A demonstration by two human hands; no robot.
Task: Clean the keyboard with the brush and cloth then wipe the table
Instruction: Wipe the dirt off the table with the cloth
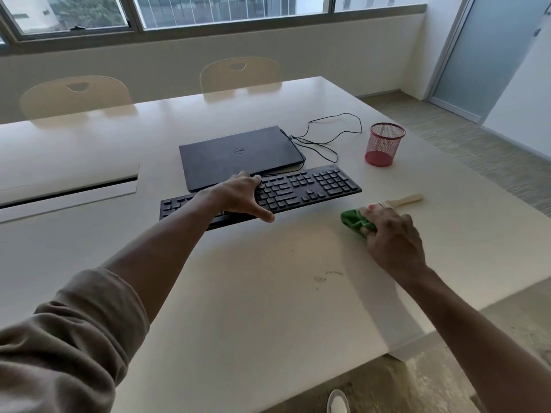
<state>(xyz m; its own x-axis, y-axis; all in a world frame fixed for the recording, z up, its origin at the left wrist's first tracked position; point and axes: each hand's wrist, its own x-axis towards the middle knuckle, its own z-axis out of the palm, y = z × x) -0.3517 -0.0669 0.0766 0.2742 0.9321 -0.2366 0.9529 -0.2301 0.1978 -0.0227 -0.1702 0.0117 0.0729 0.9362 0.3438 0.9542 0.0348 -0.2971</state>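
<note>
A black keyboard (310, 186) lies across the middle of the white table (238, 293). My left hand (238, 195) grips its middle, fingers over the far edge and thumb at the near edge, and the near edge looks slightly raised. To the right, my right hand (390, 236) holds a bunched green cloth (353, 220) against the tabletop. A brush with a pale wooden handle (402, 201) lies on the table just beyond that hand, its bristle end partly hidden by my fingers.
A shut dark laptop (238, 155) sits behind the keyboard with a black cable (331, 138) looping to its right. A red mesh cup (384, 144) stands at the right. Two pale chairs (238, 74) stand at the far side. The table's right edge is near my right arm.
</note>
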